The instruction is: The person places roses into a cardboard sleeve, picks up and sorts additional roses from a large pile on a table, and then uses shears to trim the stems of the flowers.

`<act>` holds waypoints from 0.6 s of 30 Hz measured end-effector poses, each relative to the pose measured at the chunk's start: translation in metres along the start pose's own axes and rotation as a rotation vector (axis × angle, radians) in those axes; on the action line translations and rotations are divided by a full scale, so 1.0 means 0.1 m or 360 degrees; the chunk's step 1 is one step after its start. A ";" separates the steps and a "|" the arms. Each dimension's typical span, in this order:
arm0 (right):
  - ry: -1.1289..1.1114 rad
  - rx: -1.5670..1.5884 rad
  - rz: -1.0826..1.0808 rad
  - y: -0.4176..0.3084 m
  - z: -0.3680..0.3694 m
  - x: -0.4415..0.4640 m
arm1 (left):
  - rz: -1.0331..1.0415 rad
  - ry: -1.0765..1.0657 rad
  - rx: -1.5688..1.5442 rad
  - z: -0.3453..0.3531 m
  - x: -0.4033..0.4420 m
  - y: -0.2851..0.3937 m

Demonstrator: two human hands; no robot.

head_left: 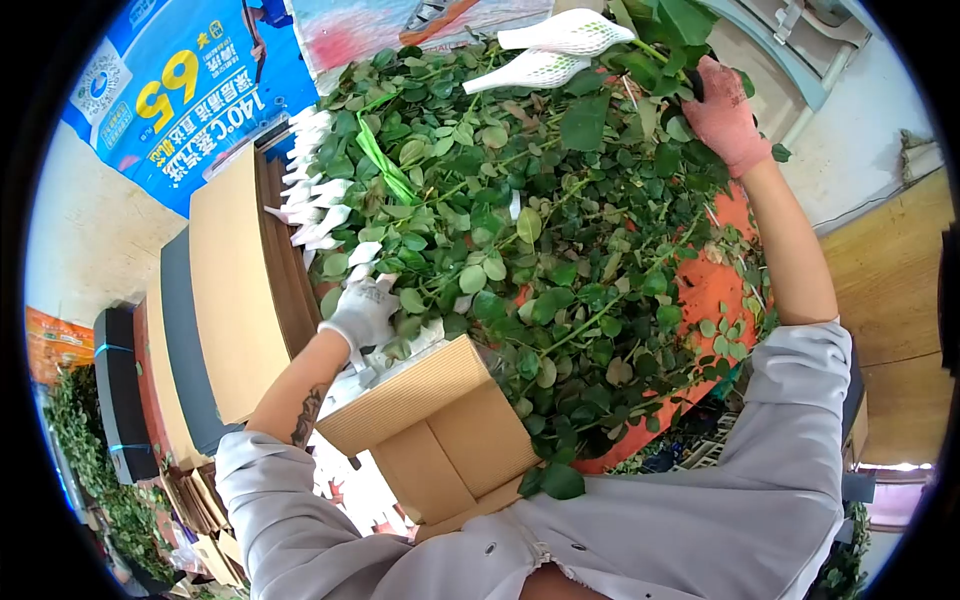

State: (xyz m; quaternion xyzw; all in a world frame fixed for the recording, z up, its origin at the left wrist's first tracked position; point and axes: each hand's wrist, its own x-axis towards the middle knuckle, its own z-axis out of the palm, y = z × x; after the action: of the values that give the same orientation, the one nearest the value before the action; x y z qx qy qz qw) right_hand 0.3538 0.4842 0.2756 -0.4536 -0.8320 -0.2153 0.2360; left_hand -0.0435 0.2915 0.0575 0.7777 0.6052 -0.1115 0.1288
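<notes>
My right hand (725,115), in a pink glove, is closed around leafy rose stems at the upper right. Two rose buds in white mesh sleeves (565,35) point left from these stems, above the pile. My left hand (360,315), in a white glove, is low at the pile's left edge, beside an opened cardboard box (430,435). Its fingers look bent, partly hidden among leaves and white sleeves, and what they hold is unclear. Between my hands lies a broad heap of green rose stems and leaves (560,230).
White-sleeved buds (320,210) line the heap's left side. Stacked cardboard sheets (235,280) stand left of it. The red-orange table surface (715,300) shows at right. A blue printed poster (190,90) hangs behind, and a pale metal frame (800,60) stands at upper right.
</notes>
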 end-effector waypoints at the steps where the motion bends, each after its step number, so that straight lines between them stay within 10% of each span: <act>1: -0.0036 0.0042 0.0025 0.02 0.03 0.02 | -0.0026 -0.0032 -0.0187 -0.08 0.02 -0.04; 4: 0.0003 0.0100 0.0040 -0.14 -0.05 -0.02 | -0.0128 0.0724 -0.1166 -0.22 0.25 -0.32; 13: -0.0060 0.0141 -0.0103 0.19 0.15 0.00 | -0.0380 0.0278 -0.0032 -0.13 0.64 -0.47; 18: 0.0164 0.0008 -0.0401 -0.28 -0.01 0.00 | -0.0299 0.0037 -0.0978 -1.00 0.40 -0.49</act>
State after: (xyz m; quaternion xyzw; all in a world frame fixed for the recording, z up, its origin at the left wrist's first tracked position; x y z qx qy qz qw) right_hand 0.3303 0.4700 0.2721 -0.3332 -0.8697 -0.2641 0.2508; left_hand -0.0791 0.3730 0.1349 0.6443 0.6811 0.0741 0.3399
